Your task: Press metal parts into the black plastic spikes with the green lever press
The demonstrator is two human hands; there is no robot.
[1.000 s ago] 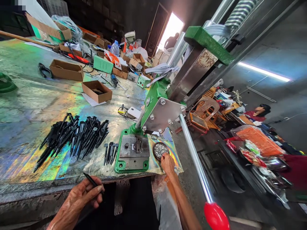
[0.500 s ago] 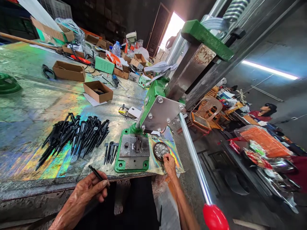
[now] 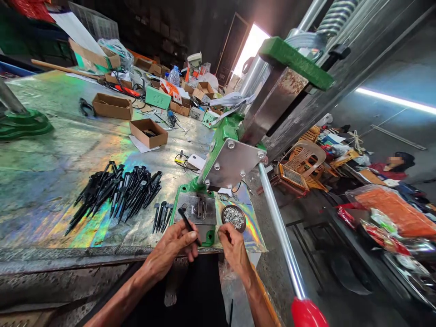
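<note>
Black and slim, 1 spike-like piece (image 3: pixel 185 221) is clamped in the left hand (image 3: pixel 174 244), its head tilted up over the base of the green press (image 3: pixel 235 163). The right hand (image 3: pixel 235 249) has its fingertips together near a round dish (image 3: pixel 242 227) of small silvery parts (image 3: pixel 234 216); I cannot tell whether they pinch anything. Similar black pieces (image 3: pixel 135 193) lie heaped on the table (image 3: pixel 51 190), left of the press.
</note>
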